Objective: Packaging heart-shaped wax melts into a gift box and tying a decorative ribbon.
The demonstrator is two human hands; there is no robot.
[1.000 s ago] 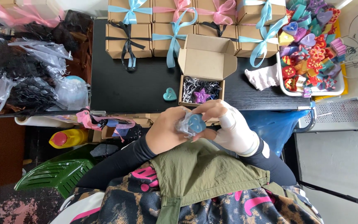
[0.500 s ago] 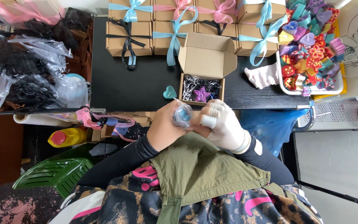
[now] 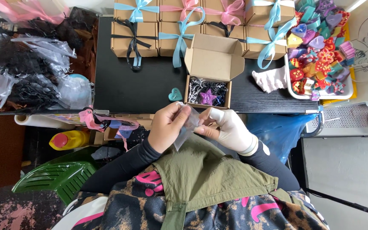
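My bare left hand (image 3: 166, 127) and my white-gloved right hand (image 3: 231, 130) meet just below the front edge of the black table (image 3: 128, 85). Both pinch a piece of clear plastic wrap (image 3: 187, 129) that hangs between them. No blue heart shows in the wrap now. Just beyond my fingers stands an open small cardboard box (image 3: 209, 64) holding a purple star (image 3: 207, 98) on black and white shredded paper. A teal heart (image 3: 175, 94) lies on the table to the left of the box.
Closed cardboard boxes tied with blue, pink and black ribbons (image 3: 171, 30) line the back. A white tray (image 3: 350, 87) of colourful shaped pieces sits at the right, a white cloth (image 3: 270, 78) beside it. Bags of black shred (image 3: 26, 72) pile at the left; a yellow bottle (image 3: 71, 139) and green chair (image 3: 52, 179) are below.
The blue heart held in the wrap between my hands is no longer visible. The wrap now hangs loose and flat, and my hands have shifted slightly apart.
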